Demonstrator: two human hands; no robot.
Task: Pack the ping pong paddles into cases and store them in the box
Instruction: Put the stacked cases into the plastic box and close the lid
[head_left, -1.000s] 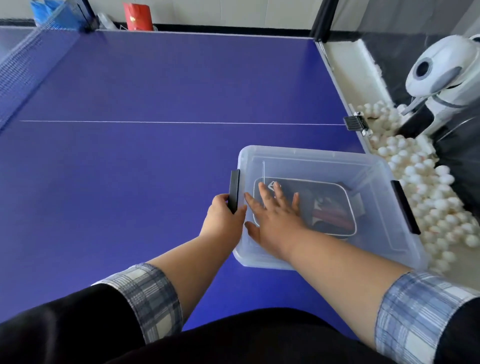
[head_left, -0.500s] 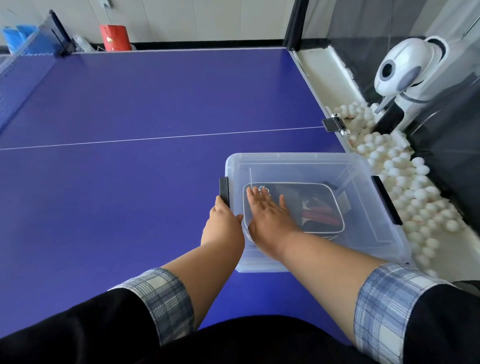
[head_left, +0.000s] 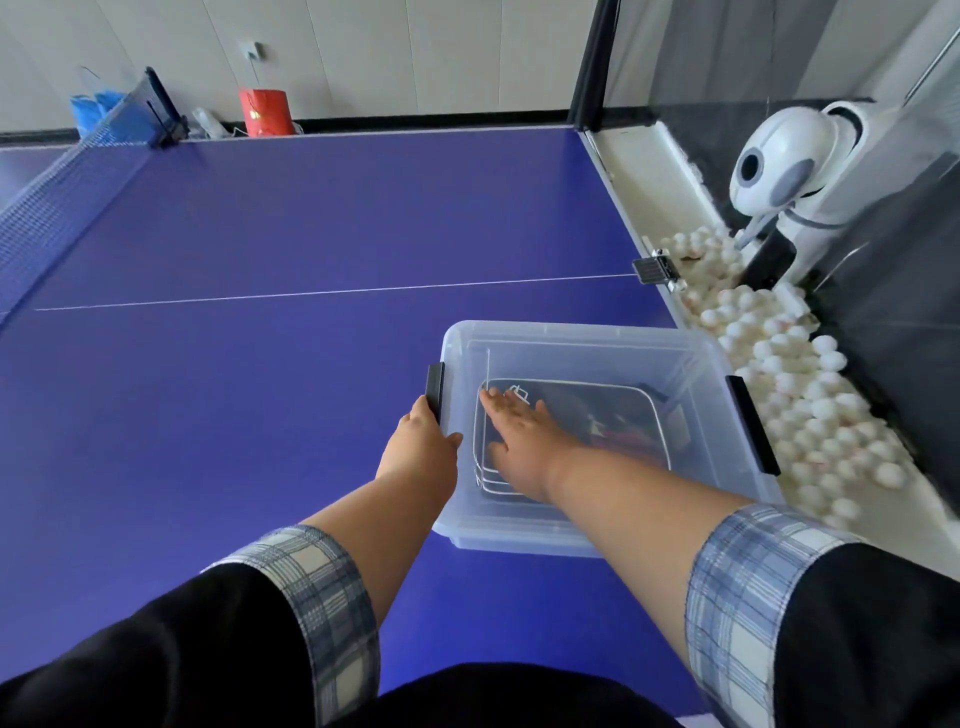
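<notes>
A clear plastic box (head_left: 582, 338) with black side latches stands on the blue ping pong table near its right edge. Inside it lies a black paddle case (head_left: 597, 410) with white piping, with red and black shapes beside it on the box floor. My right hand (head_left: 519, 441) reaches into the box and rests flat on the case, fingers spread. My left hand (head_left: 423, 447) grips the box's left rim just below the left latch (head_left: 435, 387).
The net (head_left: 57, 192) runs along the far left. A red bag (head_left: 264, 111) stands on the floor beyond the table. Right of the table edge lie several white balls (head_left: 800, 374) and a white ball-feeding robot (head_left: 795, 171). A small clamp (head_left: 655, 269) sits on the table's right edge.
The view has tilted up and shifted, so the box sits lower right. My right hand slid slightly further across the case. My left hand stays on the box rim.
</notes>
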